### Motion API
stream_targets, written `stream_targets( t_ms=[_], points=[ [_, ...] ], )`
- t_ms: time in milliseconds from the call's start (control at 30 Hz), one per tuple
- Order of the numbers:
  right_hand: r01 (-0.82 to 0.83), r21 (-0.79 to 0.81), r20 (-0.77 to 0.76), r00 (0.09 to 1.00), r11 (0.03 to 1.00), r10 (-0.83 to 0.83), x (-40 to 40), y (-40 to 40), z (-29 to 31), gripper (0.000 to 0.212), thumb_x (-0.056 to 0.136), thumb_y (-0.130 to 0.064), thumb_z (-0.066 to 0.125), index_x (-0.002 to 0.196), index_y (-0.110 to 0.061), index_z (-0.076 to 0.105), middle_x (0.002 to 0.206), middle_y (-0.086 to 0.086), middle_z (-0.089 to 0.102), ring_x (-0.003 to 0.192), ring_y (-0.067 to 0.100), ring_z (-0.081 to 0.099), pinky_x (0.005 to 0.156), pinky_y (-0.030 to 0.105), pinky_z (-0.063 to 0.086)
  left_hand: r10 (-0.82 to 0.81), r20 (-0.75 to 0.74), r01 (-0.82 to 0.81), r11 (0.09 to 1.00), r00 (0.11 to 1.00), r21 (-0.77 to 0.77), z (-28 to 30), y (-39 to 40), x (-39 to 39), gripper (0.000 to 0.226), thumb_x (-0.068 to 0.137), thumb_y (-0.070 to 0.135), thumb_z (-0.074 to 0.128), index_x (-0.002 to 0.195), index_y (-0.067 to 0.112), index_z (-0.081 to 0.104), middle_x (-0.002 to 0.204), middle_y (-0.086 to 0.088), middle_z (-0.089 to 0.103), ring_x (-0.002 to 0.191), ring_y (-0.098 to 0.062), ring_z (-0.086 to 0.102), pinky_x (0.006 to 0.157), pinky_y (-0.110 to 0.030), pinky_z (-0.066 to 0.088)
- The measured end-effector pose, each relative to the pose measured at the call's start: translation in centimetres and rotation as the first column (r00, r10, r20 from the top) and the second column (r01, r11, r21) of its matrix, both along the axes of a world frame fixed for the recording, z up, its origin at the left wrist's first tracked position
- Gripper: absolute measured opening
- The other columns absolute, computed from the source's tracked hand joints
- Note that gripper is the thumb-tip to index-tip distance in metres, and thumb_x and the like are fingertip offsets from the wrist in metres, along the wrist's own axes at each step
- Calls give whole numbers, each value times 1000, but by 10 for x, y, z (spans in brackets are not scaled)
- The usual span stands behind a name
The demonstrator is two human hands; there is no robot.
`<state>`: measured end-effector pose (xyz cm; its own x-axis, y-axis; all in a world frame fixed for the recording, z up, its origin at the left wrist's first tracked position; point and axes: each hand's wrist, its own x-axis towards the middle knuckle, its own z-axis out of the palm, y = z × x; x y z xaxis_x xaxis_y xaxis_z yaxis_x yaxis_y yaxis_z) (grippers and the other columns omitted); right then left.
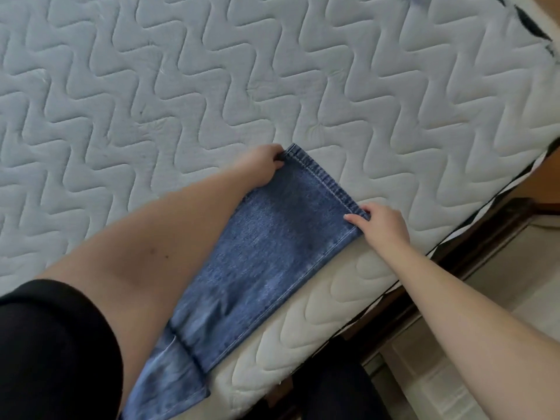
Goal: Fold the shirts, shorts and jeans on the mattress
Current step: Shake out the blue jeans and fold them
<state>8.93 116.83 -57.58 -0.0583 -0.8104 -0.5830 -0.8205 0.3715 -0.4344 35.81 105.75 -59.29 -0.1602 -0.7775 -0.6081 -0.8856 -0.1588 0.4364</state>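
- Two hands are being used on the jeans point(266, 262), which are lying flat on the mattress point(212, 86), close to its near edge w/ the hem end pointing toward the middle of the mattress.
- One hem corner is being pinched by the left hand point(262, 168), fingers curled round the stitched edge; the other hem corner is being gripped by the right hand point(383, 227), thumb on top of the denim.
- Legs appear to be stacked one on the other already; the waist end is hidden under the left arm, so its state can't be told.
- Handling, as judged: denim is being read as fairly heavy & stiff-ish but still limp, not slippery, not fragile. Creases should be held well; thick seams & hem may be resisting a flat fold.
- Best hold, prob.: both hem corners, as they are being held now, so the edge is kept taut while being carried over toward the waist.
- Around the jeans: quilted mattress surface on the far side, looks soft & grippy. On the near side, a dark bed frame point(472, 237) & pale floor point(500, 268) are showing beyond the mattress edge.
- Possible snag: part of the jeans is overhanging the near mattress edge & could be sliding off.
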Motion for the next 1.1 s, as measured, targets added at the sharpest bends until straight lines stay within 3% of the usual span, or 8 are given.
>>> stream_targets(
  t_ms=[167,367,500,667,800,900,1000,1100],
  points=[
    [13,44,136,991,999,-19,-23,-15,-17,33,88,-40,69,91,-7,70,78,7,62,78,24,54,63,32,27,-25,63,26,1000,998,-16,-14,-20,-11,23,98,22,55,116,9,60,116,-19,63,107,-36,57,75,-31,36],
    [62,87,184,980,994,-77,-23,-16,-23,36,91,-38,66,84,-3,65,71,6,57,71,22,51,61,34,28,-13,86,16,999,996,-29,-17,-16,-10,24,99,27,52,115,10,58,114,-17,63,104,-35,57,75,-32,37],
    [61,109,200,976,992,-82,-25,-17,-24,33,92,-36,65,80,-5,62,67,3,53,68,20,50,61,34,30,-9,88,10,1000,996,-10,-13,-17,-16,31,99,45,50,111,17,57,97,-5,60,86,-25,54,72,-33,39],
    [71,132,238,966,989,-101,-27,-17,-28,27,94,-37,63,87,-12,66,73,2,61,67,14,53,60,26,37,87,19,-86,995,996,-49,-12,-18,-21,20,100,36,48,109,21,57,92,-4,59,85,-27,55,69,-35,41],
    [83,130,255,960,988,-114,-28,-17,-33,20,94,-38,63,85,-20,66,71,-7,61,66,7,53,55,15,36,98,61,-90,988,993,-128,-16,-10,-29,21,102,35,44,115,22,56,102,-12,65,93,-33,59,68,-36,41],
    [81,133,242,964,988,-112,-26,-18,-36,25,94,-39,62,85,-16,66,74,0,62,69,14,54,61,27,38,100,92,-84,983,991,-165,-16,-6,-35,22,103,34,41,117,22,53,105,-14,65,91,-32,57,67,-34,32],
    [91,144,235,964,985,-124,-25,-18,-33,26,93,-39,64,80,-16,63,71,0,58,67,16,52,61,30,37,74,120,-54,985,990,-162,-7,-3,-38,25,103,31,42,121,17,51,112,-17,63,100,-35,57,71,-36,35],
    [149,171,246,951,974,-189,-22,-20,-26,26,89,-38,69,84,-13,68,78,3,64,75,20,57,68,32,42,15,166,16,983,986,-185,10,14,-34,35,100,25,46,133,14,46,124,-17,55,113,-37,52,86,-43,42]
  ],
)
